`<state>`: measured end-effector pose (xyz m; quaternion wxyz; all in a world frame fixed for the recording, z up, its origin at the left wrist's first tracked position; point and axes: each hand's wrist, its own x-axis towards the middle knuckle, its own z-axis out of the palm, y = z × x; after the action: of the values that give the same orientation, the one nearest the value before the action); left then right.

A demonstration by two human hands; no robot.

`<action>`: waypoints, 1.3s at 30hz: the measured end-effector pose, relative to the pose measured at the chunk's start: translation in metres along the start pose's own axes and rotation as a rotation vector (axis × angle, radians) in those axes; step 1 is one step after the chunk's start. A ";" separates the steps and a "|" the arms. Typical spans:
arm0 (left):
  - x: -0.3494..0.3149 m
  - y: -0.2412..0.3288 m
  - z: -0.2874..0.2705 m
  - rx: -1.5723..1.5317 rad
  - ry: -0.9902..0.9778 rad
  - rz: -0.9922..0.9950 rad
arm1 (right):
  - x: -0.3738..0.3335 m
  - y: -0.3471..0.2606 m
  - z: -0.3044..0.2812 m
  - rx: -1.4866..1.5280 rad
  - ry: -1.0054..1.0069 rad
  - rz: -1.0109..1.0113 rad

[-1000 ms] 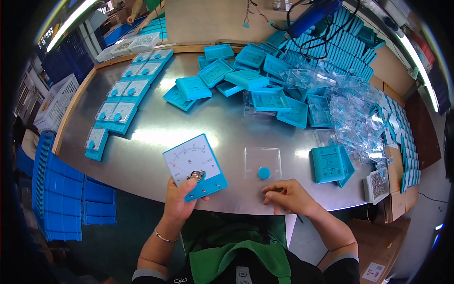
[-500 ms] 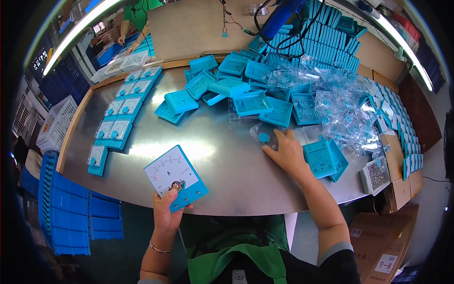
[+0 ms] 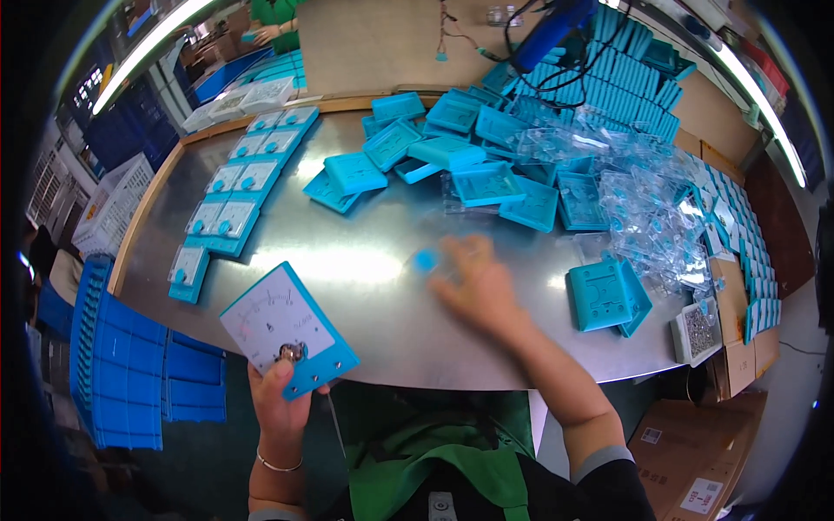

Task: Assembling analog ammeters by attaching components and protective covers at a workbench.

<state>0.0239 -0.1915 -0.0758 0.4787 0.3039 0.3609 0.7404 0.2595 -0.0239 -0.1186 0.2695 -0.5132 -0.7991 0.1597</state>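
Note:
My left hand (image 3: pixel 280 401) grips an analog panel meter (image 3: pixel 282 319) at the table's front edge. The meter has a white dial face, a teal base with small screws and a metal coil part, on which my thumb rests. Over the middle of the table, my right hand (image 3: pixel 483 291) is smeared by motion. At its fingertips is a clear plastic cover (image 3: pixel 425 261) with a round blue knob; the cover's edges are too blurred to make out. To the right of this hand lie two teal cases (image 3: pixel 599 295), one partly over the other.
Teal cases (image 3: pixel 447 152) pile up at the back, beside a heap of clear covers (image 3: pixel 651 208). Covered meters (image 3: pixel 228 217) stand in rows at left. A white tray of small metal parts (image 3: pixel 697 333) sits at right. Across the table, another person (image 3: pixel 276 26) works.
My right hand has moved left with the clear cover, away from the teal cases. My left hand has shifted slightly left with the meter. The whole view has also turned a little.

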 end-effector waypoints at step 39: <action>0.012 -0.096 0.040 -0.443 -0.308 -0.857 | -0.048 -0.007 -0.076 0.499 -0.339 -0.008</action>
<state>0.0980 -0.1437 -0.1314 0.8402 0.1256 0.2125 0.4828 0.3157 -0.0722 -0.0669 0.2504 -0.3940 -0.7709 0.4334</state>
